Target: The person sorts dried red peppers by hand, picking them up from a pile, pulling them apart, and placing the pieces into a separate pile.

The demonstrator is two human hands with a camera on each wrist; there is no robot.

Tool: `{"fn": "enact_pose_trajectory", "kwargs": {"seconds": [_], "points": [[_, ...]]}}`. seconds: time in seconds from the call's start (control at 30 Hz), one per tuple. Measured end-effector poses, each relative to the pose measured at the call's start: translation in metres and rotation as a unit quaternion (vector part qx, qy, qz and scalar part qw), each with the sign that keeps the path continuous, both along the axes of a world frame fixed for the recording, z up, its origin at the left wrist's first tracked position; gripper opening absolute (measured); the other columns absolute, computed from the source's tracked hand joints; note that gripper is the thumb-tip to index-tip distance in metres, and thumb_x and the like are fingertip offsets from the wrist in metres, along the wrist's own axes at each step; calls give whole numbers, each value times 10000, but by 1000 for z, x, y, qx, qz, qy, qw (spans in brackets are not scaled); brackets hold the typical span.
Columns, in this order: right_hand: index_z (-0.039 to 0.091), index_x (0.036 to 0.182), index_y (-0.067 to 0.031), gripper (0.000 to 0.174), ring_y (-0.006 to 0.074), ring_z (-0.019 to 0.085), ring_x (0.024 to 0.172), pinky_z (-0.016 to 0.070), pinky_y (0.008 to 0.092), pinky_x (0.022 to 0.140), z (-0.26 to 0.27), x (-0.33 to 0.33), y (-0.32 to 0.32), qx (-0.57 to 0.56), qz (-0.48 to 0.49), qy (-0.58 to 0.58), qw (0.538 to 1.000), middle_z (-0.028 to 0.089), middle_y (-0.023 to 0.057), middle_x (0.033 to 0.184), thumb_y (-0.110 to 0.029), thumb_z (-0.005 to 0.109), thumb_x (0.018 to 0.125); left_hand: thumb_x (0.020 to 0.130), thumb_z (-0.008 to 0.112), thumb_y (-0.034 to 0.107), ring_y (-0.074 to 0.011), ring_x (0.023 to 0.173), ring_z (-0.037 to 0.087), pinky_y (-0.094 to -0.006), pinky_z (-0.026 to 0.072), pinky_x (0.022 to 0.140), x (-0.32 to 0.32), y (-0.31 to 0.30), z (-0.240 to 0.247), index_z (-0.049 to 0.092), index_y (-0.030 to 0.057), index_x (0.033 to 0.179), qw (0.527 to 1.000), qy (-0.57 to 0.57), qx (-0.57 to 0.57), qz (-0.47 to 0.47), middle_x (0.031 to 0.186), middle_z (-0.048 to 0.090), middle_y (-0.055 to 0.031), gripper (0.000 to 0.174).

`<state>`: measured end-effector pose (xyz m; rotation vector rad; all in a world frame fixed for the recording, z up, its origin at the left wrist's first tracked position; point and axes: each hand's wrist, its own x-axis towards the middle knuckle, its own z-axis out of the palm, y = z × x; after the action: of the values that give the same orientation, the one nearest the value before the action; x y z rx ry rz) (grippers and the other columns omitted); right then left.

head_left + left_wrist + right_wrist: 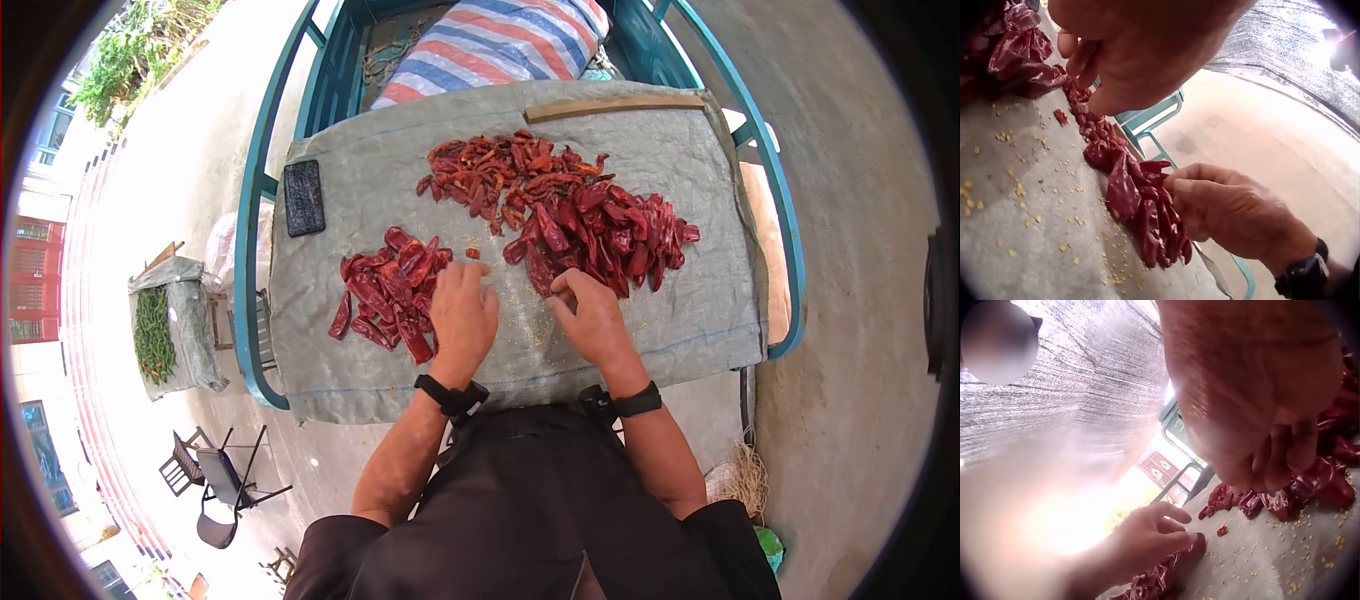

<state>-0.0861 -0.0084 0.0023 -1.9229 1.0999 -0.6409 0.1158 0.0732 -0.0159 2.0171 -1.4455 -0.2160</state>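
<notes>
Dried red chilies lie on a grey woven sheet (400, 210). My left hand (465, 310) is over the right edge of the left chili pile (385, 290), its thumb apart from its fingers in the right wrist view; a red chili (1195, 545) shows right by its fingertips. My right hand (592, 318) is at the near-left edge of the large glossy pile (610, 235), thumb and forefinger pinching the end of a dark red chili (540, 270). In the left wrist view, those fingertips meet the chilies' edge.
Smaller, shrivelled chilies (490, 170) are heaped at the back, with a small red piece (472, 253) between the piles. Yellow seeds (1019, 189) are scattered about. A dark phone-like slab (304, 198) lies left, a wooden strip (615, 106) at the back. Blue-green rails (262, 150) flank the sheet.
</notes>
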Motion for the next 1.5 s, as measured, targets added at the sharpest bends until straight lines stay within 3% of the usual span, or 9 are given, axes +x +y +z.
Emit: {"fn": "enact_pose_trajectory", "kwargs": {"seconds": [0.27,0.4,0.57,0.67,0.87,1.1,1.17,1.4,1.5], "points": [[648,1043,-2,185,278,711,783,552,391,717,-9,10,10,-12,59,-1,998,692,144,870,-68,751,903,859,723,88,-311,1059,610,-434,479,879,49,-6,-18,655,76,1199,971,-221,84,26,1070,617,-98,347],[633,1015,9,180,364,690,817,536,457,746,-1,14,15,19,57,-11,998,681,181,893,-78,734,894,887,699,57,-337,1033,622,-458,515,876,52,-6,-34,648,58,1211,987,-155,26,-33,1067,637,-117,329],[652,1057,-3,197,258,702,782,551,395,731,-5,12,16,27,52,7,998,699,134,881,-97,749,915,845,749,-15,-357,1061,644,-444,548,917,41,6,-21,634,36,1286,998,12,16,-66,1123,668,-138,458],[661,1096,-6,220,207,680,770,550,377,731,-4,14,16,63,51,5,997,700,111,903,-99,758,922,855,776,-63,-260,1039,671,-366,554,900,39,13,-4,625,37,1338,987,157,28,-10,1120,676,-111,516],[651,1145,10,332,178,655,764,542,356,717,-15,37,23,196,38,-97,975,720,99,950,-181,817,929,970,731,-52,-97,1032,633,-244,549,896,45,21,-9,556,-1,1402,847,528,-58,-9,1128,657,-50,470],[616,1104,11,299,80,622,764,530,265,642,-18,58,33,202,51,-121,970,679,41,910,-151,824,964,972,723,-53,-139,1082,660,-288,572,955,29,28,-7,516,-14,1432,781,622,-35,-49,1184,665,-79,506],[618,1054,10,303,115,627,766,543,307,696,-30,56,33,219,36,-119,968,669,57,884,-171,833,940,959,728,-60,-147,1101,662,-295,575,960,29,32,-8,514,-12,1434,754,655,-29,-49,1190,667,-84,524],[604,1049,-7,219,93,627,744,532,279,649,-27,42,33,282,-20,-120,952,670,33,871,-84,784,951,906,745,-89,-137,1095,653,-284,559,990,23,33,-14,520,-6,1432,802,593,18,-63,1178,662,-73,578],[618,1049,4,261,165,636,733,549,346,703,-16,30,23,113,-82,-24,990,675,71,847,-117,799,906,901,726,-113,-126,1065,649,-271,557,971,21,29,-20,537,1,1404,822,567,16,-43,1163,659,-64,549]]}}
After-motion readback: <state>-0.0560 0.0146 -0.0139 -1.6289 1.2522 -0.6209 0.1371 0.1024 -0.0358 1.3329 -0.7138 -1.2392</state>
